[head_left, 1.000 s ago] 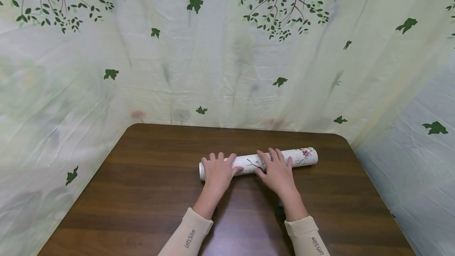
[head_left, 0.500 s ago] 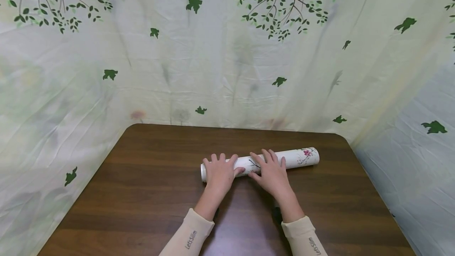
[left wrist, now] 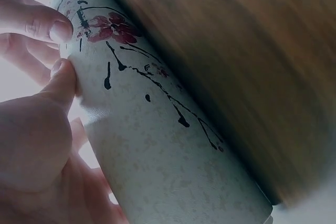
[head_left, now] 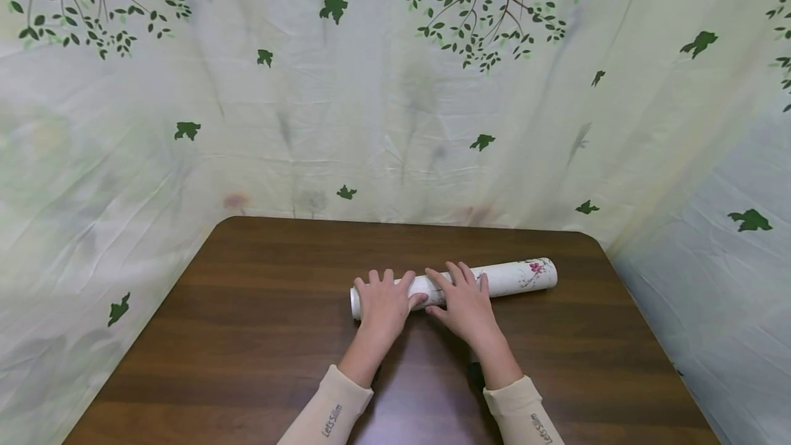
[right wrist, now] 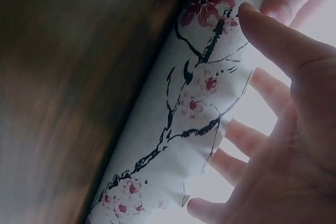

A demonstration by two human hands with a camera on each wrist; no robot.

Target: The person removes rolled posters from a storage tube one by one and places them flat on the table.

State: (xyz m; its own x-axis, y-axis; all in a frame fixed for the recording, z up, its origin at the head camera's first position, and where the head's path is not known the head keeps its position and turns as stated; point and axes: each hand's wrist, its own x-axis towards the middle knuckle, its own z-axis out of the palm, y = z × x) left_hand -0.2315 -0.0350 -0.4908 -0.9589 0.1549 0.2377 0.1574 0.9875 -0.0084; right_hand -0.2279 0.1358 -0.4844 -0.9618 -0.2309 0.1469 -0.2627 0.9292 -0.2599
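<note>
A white roll printed with red blossoms and dark branches, like wallpaper (head_left: 516, 277), lies slightly slanted across the brown table (head_left: 259, 335). Near its left end rests my left hand (head_left: 383, 304), fingers spread over the top and thumb along the near side. My right hand (head_left: 466, 307) lies on the roll's middle, its fingers fairly straight and apart. The two thumbs point toward each other, close together. In the left wrist view, the thumb tip (left wrist: 64, 72) meets the roll's printed surface. In the right wrist view, spread fingertips (right wrist: 239, 129) line the roll's side.
The wooden table has rounded far corners and stands close against a pale curtain (head_left: 371, 122) printed with leaves and branches. More curtain hangs at the left and right. A small dark object (head_left: 474, 375) shows beside the right wrist.
My right hand has slid left along the roll, closer to the left hand. The roll and my left hand have shifted slightly to the right.
</note>
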